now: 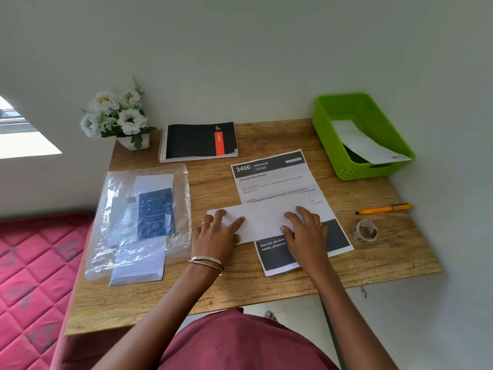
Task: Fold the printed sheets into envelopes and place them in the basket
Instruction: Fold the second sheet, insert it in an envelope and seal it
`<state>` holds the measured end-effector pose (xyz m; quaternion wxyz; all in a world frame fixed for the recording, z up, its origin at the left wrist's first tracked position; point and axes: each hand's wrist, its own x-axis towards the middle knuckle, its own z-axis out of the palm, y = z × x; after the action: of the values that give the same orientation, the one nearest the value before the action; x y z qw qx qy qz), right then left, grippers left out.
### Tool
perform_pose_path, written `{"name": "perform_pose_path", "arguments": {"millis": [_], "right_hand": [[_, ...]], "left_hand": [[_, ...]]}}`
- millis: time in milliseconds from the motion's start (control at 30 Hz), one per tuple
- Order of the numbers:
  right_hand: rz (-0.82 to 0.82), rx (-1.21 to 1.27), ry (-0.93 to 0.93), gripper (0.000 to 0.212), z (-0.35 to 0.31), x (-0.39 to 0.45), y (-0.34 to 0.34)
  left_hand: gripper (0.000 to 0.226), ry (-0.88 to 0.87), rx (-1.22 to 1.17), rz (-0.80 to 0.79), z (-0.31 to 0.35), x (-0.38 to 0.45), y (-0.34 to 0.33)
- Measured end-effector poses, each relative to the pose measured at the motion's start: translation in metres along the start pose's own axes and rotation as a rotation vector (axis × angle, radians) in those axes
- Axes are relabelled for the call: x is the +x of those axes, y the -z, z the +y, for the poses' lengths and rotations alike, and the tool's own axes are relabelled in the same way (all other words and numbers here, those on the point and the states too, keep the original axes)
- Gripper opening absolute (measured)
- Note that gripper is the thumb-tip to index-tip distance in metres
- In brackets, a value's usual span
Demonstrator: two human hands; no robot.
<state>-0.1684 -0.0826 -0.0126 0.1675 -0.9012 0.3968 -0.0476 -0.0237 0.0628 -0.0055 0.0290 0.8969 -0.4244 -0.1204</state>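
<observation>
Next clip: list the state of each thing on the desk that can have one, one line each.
Folded sheet: folded, lying on the printed sheet, pressed flat by both hands.
Printed sheet: unfolded, flat on the desk.
Left hand: fingers straight, pressing.
Right hand: fingers straight, pressing.
Basket: holds one white envelope.
Notebook: closed.
Plastic sleeve: holds envelopes, one sticking out.
Pen: capped.

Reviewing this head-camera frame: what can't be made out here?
- Printed sheet: its middle is hidden by the folded white paper and both hands; the small text is blurred.
- Folded white paper: its lower edge is covered by the left hand and right hand.
- Green basket: its floor is hidden by the white envelope.
- Plastic sleeve: glare obscures the label text.
</observation>
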Motion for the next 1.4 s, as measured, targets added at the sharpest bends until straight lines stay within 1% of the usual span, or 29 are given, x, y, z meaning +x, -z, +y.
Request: {"name": "perform_pose_path", "arguments": {"millis": [100, 167, 200, 267, 367, 433, 467, 533, 600, 667, 733, 767, 833, 900, 1000, 1067, 1133, 1233, 1300, 1400], "right_hand": [[-0.017, 0.073, 0.015, 0.038, 0.005, -0.001, 0.001], [-0.001, 0.206, 0.020, 0.036, 0.011, -0.001, 0.006], [0.036, 0.273, 0.017, 0.034, 0.016, -0.002, 0.010], [0.162, 0.337, -0.020, 0.030, 0.029, -0.006, 0.019], [0.361, 0.275, -0.203, 0.022, 0.055, -0.017, 0.033], [0.419, 0.216, -0.323, 0.017, 0.073, -0.024, 0.043], [0.421, 0.207, -0.358, 0.016, 0.081, -0.028, 0.047], [0.380, 0.188, -0.377, 0.021, 0.093, -0.032, 0.056], [0.264, 0.113, -0.350, 0.034, 0.104, -0.036, 0.064], [0.123, 0.017, -0.291, 0.052, 0.114, -0.037, 0.068], [0.072, -0.056, -0.253, 0.061, 0.124, -0.037, 0.066], [0.087, -0.074, -0.242, 0.059, 0.127, -0.036, 0.065], [0.140, -0.048, -0.231, 0.045, 0.130, -0.035, 0.060], [0.199, 0.076, -0.232, 0.031, 0.133, -0.034, 0.056], [0.277, 0.424, -0.217, 0.022, 0.124, -0.037, 0.061], [0.252, 0.696, -0.217, 0.023, 0.108, -0.040, 0.070], [0.204, 0.860, -0.184, 0.020, 0.091, -0.041, 0.076], [0.121, 0.967, -0.123, 0.017, 0.067, -0.042, 0.083], [0.079, 1.017, -0.066, 0.018, 0.052, -0.042, 0.085], [0.045, 1.055, 0.006, 0.023, 0.036, -0.040, 0.083]], "left_hand": [[0.048, 0.033, 0.004, 0.026, 0.006, -0.002, 0.001], [0.048, 0.058, 0.008, 0.032, 0.012, -0.003, 0.003], [0.047, 0.070, 0.002, 0.037, 0.015, -0.004, 0.004], [0.046, 0.066, -0.029, 0.067, 0.025, -0.006, 0.006], [0.040, -0.009, -0.093, 0.113, 0.042, -0.007, 0.009], [0.038, -0.073, -0.135, 0.120, 0.055, -0.006, 0.011], [0.036, -0.101, -0.153, 0.119, 0.061, -0.005, 0.011], [0.035, -0.147, -0.177, 0.109, 0.074, -0.003, 0.012], [0.034, -0.185, -0.193, 0.092, 0.084, -0.002, 0.010], [0.033, -0.211, -0.209, 0.075, 0.092, -0.003, 0.009], [0.032, -0.223, -0.231, 0.057, 0.098, -0.003, 0.008], [0.031, -0.224, -0.242, 0.051, 0.100, -0.003, 0.007], [0.030, -0.220, -0.263, 0.046, 0.102, -0.003, 0.007], [0.029, -0.211, -0.296, 0.034, 0.103, -0.003, 0.007], [0.027, -0.213, -0.387, 0.000, 0.104, -0.005, 0.011], [0.026, -0.265, -0.513, 0.011, 0.105, -0.006, 0.017], [0.026, -0.290, -0.740, 0.025, 0.107, -0.011, 0.028], [0.031, -0.270, -1.006, 0.018, 0.110, -0.016, 0.046], [0.031, -0.228, -1.103, 0.025, 0.110, -0.016, 0.053], [0.025, -0.152, -1.176, 0.032, 0.106, -0.016, 0.057]]}}
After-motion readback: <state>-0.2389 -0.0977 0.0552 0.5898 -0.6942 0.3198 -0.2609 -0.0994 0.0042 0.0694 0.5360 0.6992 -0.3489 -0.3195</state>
